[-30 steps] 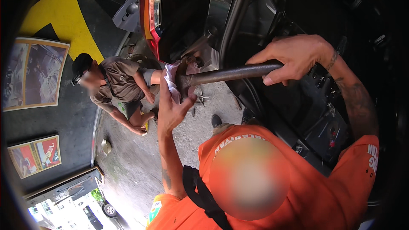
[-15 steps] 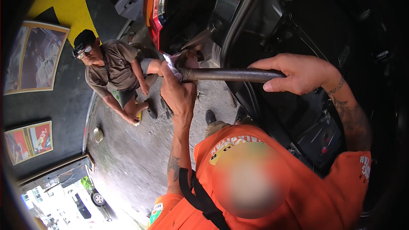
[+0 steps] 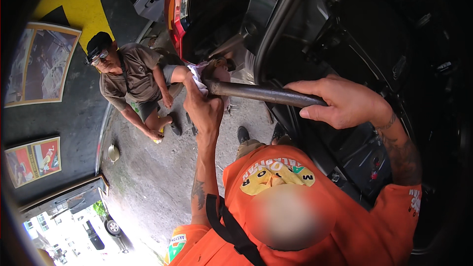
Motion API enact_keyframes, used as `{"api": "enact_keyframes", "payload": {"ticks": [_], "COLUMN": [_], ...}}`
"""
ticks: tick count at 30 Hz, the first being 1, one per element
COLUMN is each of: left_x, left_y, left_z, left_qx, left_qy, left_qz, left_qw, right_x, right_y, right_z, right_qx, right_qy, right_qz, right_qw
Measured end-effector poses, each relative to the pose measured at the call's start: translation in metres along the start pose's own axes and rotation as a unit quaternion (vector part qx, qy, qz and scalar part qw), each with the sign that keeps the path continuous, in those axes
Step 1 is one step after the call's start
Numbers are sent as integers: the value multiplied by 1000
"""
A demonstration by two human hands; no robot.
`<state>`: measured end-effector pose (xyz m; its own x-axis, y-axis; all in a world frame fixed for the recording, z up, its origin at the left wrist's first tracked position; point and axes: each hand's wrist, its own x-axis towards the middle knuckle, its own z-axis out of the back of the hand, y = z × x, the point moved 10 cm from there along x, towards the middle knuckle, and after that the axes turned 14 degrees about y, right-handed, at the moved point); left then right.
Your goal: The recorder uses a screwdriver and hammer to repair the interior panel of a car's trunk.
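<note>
A dark, round metal bar (image 3: 261, 93) stretches between my hands, its right end a little lower than its left. My right hand (image 3: 345, 101) grips the right end, with the thumb below and a finger along the top. At the other end my left hand (image 3: 203, 111) is closed around a whitish cloth (image 3: 198, 77) bunched against the bar. Whatever lies under the cloth and behind my left fingers is hidden.
A car's open body (image 3: 276, 34) with dark door seals stands ahead and right, its red tail light (image 3: 178, 24) close beyond my left hand. To the left a person in a brown shirt (image 3: 135, 76) sits low by the wall. Concrete floor (image 3: 148, 177) lies below.
My right hand has moved down and slightly left, tilting the bar's right end lower. My left hand stays nearly in place on the cloth.
</note>
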<state>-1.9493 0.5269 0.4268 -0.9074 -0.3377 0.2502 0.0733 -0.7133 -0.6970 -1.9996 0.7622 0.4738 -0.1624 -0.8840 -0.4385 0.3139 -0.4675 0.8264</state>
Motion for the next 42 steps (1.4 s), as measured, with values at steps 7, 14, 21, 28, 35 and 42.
{"api": "enact_keyframes", "payload": {"ticks": [7, 14, 21, 28, 35, 42], "left_x": [3, 6, 10, 13, 9, -2], "left_y": [17, 4, 8, 22, 13, 6], "left_z": [-2, 1, 0, -6, -3, -10], "left_qx": [-55, 8, -6, -65, -22, -37], "left_qy": [22, 2, 3, 39, 17, 60], "left_qz": [31, -36, -60, -17, -39, -9], "left_qw": [998, 999, 998, 997, 999, 997], "right_x": [-2, -1, 0, 3, 5, 8], "right_y": [6, -5, -1, -2, -7, -3], "right_z": [-6, -18, -19, -25, -17, 10], "right_qx": [-4, 17, 37, 50, 93, 54], "right_qy": [-40, -70, -81, -104, -66, 6], "right_qz": [6, -14, -11, -26, -13, 25], "right_qw": [999, 997, 996, 993, 993, 998]}}
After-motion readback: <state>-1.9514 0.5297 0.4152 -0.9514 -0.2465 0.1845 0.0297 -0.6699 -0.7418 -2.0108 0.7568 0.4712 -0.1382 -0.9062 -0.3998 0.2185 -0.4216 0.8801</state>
